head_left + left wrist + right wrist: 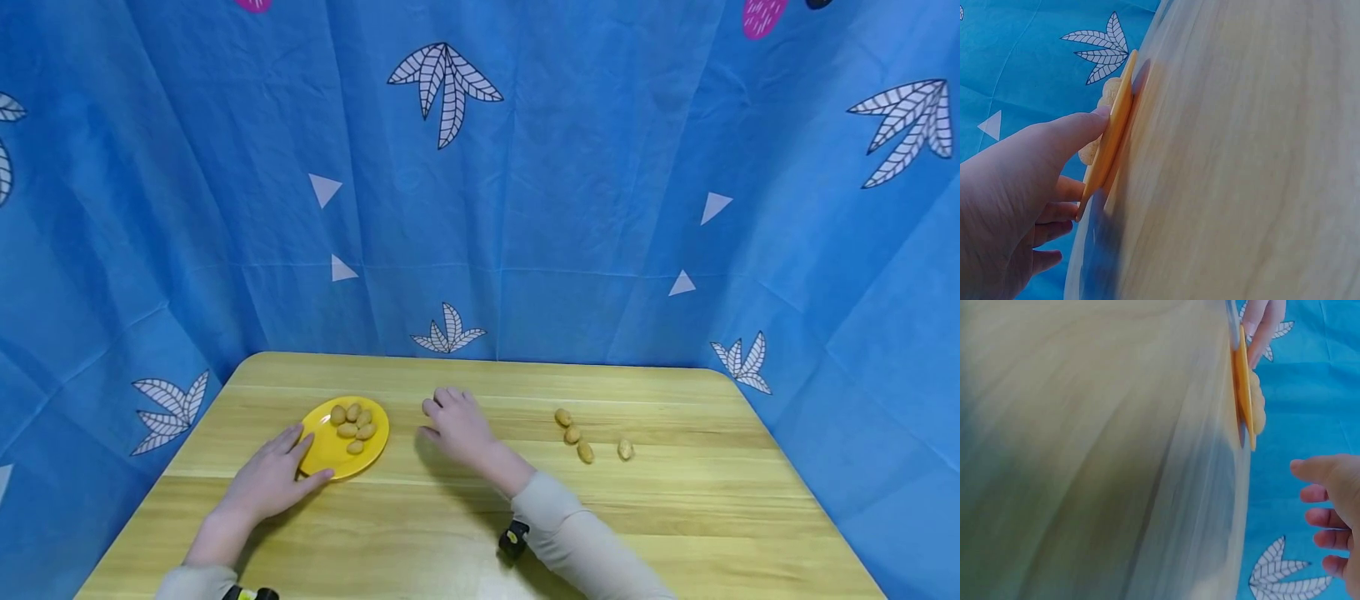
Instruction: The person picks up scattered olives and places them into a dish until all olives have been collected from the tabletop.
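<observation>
A round yellow plate (322, 452) lies on the left part of the table, bearing several small tan, oval, rough-skinned pieces (353, 412) that look like nuts in the shell. My left hand (267, 477) rests at the plate's left and near edge, thumb and index finger spread along the rim. The left wrist view shows the thumb over the plate (1112, 144), with the other fingers by its edge. To the right of the plate, my right hand (459, 427) hovers above the table with loosely bent fingers. Nothing shows in it in the right wrist view.
Three similar tan pieces (572, 435) lie in a slanting row on the right side of the table (420, 533). A paler single piece (626, 450) sits farther right. A blue patterned curtain (525, 208) hangs behind and along the table's sides.
</observation>
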Available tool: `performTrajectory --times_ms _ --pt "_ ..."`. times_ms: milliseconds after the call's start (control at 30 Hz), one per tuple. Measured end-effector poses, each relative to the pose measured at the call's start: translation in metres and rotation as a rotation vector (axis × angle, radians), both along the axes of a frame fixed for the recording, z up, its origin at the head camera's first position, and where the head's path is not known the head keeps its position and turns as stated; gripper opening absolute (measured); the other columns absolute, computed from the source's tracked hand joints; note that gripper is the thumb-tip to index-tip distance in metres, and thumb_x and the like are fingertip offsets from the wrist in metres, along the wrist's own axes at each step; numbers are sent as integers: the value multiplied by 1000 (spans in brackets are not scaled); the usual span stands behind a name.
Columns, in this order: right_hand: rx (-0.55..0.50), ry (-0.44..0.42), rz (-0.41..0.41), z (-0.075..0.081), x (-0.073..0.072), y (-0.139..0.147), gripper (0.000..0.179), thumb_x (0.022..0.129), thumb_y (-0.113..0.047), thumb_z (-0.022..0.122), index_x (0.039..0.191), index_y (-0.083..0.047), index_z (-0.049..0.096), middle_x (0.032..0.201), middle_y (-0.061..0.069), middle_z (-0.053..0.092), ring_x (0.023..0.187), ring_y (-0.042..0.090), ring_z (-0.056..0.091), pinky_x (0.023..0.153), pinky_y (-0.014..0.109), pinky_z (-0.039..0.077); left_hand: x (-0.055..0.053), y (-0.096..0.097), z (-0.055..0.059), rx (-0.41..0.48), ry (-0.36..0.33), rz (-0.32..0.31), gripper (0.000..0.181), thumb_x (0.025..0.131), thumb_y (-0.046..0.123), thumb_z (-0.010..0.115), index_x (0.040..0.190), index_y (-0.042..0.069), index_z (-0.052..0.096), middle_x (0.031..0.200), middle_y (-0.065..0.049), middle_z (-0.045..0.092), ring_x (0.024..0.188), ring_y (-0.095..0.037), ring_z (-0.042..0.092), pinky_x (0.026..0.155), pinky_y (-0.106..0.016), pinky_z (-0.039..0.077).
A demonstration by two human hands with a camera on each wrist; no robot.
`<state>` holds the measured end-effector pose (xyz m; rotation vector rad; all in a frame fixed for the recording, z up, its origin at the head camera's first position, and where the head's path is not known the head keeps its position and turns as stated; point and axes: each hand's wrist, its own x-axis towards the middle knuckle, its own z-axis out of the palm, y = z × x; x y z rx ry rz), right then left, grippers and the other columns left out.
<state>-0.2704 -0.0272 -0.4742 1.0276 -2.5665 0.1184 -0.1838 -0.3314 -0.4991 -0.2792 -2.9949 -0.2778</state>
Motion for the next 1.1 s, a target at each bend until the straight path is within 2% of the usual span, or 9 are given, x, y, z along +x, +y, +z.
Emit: performTrajectory --times_ms 233,400,567,767,1100 --pt "-35 40 6 2 -1 31 25 88 -36 72 93 -14 61 84 -2 49 76 15 39 66 25 26 -1 0 0 -5 1 -2 84 88 63 57 133 -8 54 145 -33 43 131 -50 44 107 -61 39" --pt "-87 27 -1 7 0 54 25 86 -32 74 94 -10 63 86 2 53 78 19 47 65 28 33 -1 0 0 -3 -2 2 84 88 63 57 133 -8 54 145 -33 42 132 -50 43 108 -61 38" --pt "-129 4 -35 11 0 76 26 85 -31 75 94 -10 63 87 2 56 81 21 51 68 33 40 0 0 0 -3 -11 3 85 89 64 55 134 -8 52 146 -33 41 133 -50 42 109 -61 37" --pt "-136 -24 -80 10 2 102 27 85 -31 75 96 -9 65 90 2 58 82 20 52 68 32 41 0 0 0 3 -16 6 85 89 63 56 135 -8 52 146 -33 41 133 -50 42 109 -61 37" --pt "-217 -53 -142 5 11 139 28 81 -26 79 96 -8 65 85 2 56 81 22 51 72 38 43 0 0 -1 0 -16 5 85 89 63 55 134 -8 52 146 -33 41 133 -50 42 108 -62 37"
